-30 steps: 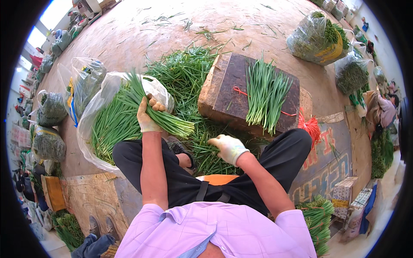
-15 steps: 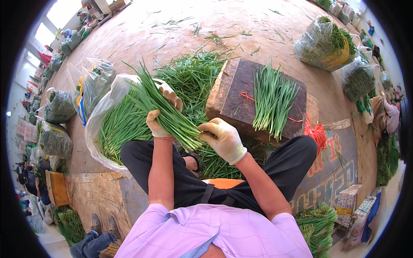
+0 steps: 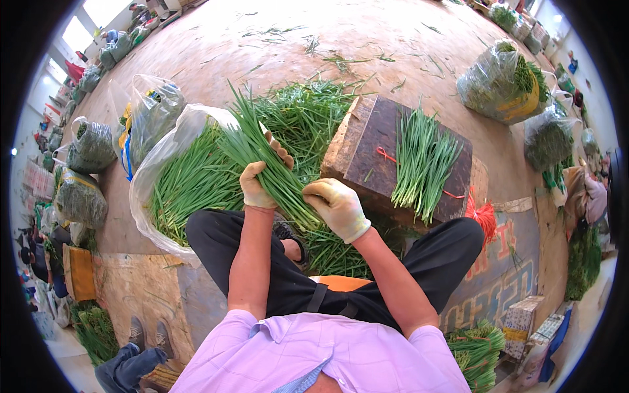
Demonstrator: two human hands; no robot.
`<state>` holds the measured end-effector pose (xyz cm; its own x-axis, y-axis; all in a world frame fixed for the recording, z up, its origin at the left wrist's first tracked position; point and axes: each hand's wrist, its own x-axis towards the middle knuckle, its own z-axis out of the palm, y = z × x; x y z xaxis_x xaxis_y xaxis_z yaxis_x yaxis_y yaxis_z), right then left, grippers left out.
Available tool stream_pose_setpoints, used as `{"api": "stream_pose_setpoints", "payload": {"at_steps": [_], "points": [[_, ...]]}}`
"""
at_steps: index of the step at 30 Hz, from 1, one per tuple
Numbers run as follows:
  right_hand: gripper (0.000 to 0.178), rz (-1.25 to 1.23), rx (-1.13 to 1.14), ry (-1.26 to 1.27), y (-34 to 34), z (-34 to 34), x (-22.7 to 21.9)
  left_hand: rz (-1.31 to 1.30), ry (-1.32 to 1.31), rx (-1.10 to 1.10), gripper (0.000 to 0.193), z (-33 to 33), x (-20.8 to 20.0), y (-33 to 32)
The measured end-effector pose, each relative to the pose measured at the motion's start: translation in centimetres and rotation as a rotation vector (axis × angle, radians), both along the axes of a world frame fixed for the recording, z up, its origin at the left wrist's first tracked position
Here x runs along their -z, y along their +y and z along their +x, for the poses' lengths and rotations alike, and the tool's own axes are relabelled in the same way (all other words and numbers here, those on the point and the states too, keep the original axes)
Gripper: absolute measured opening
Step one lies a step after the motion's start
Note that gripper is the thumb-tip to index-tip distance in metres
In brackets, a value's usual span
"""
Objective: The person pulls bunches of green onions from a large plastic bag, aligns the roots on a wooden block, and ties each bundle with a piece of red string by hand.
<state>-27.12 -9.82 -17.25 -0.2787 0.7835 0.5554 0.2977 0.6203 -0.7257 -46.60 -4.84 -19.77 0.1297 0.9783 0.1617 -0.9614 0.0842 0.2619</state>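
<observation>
My gloved left hand [image 3: 257,187] is wrapped round a bunch of garlic chives [image 3: 288,190], its leaves slanting up to the far left and its pale stem ends toward me. At those stem ends my gloved right hand [image 3: 339,208] pinches, thumb and fingers pressed together. Another bunch of chives [image 3: 426,160] lies on a dark-topped wooden block [image 3: 367,154] to the right, with a red tie [image 3: 386,154] showing from under it. A clear plastic bag [image 3: 147,190], open on the left, is full of loose chives [image 3: 190,177].
Loose green leaves [image 3: 298,121] are heaped on the floor beyond my hands. A bundle of red ties [image 3: 483,216] hangs by the block's right side. Stuffed plastic bags [image 3: 501,82] stand at right and left. Tied chives [image 3: 477,354] lie near my right side.
The held bunch has swung slightly right and lower, its leaf tips shifting rightward. My left hand has moved a little right; the right hand stays at the stem ends. The view has shifted slightly.
</observation>
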Motion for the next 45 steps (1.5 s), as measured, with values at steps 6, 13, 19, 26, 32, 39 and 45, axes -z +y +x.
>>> {"api": "stream_pose_setpoints", "payload": {"at_steps": [6, 13, 19, 26, 32, 39, 45], "points": [[0.012, -0.748, -0.197, 0.807, -1.0, 1.9, -0.9, -0.094, -0.004, -0.006, 0.063, -2.3, 3.2, 1.1], [0.019, -0.768, -0.077, 0.267, 1.7, 1.7, -3.7, -0.081, 0.127, -0.055, 0.064, -1.5, 3.3, 1.3], [0.024, -0.441, 0.045, 0.093, 5.3, -3.3, -1.6, -0.064, 0.509, -0.079, 0.061, 0.6, 0.7, -0.4], [0.006, -0.686, -0.069, 0.669, 5.0, -1.0, -0.5, -0.141, 0.46, -0.089, 0.053, -0.5, 1.3, -0.7], [0.012, -0.515, -0.246, 1.341, 3.0, 3.5, -0.6, -0.187, 0.162, -0.166, 0.053, -1.8, 3.5, 1.2], [0.026, -0.362, -0.481, 1.565, -0.1, 9.7, -3.9, -0.191, 0.173, -0.246, 0.048, -3.2, 4.1, 2.1], [0.025, -0.589, -0.157, 0.467, -0.8, 13.8, -2.9, -0.209, 0.043, -0.23, 0.047, -4.4, 3.7, 1.9]]}}
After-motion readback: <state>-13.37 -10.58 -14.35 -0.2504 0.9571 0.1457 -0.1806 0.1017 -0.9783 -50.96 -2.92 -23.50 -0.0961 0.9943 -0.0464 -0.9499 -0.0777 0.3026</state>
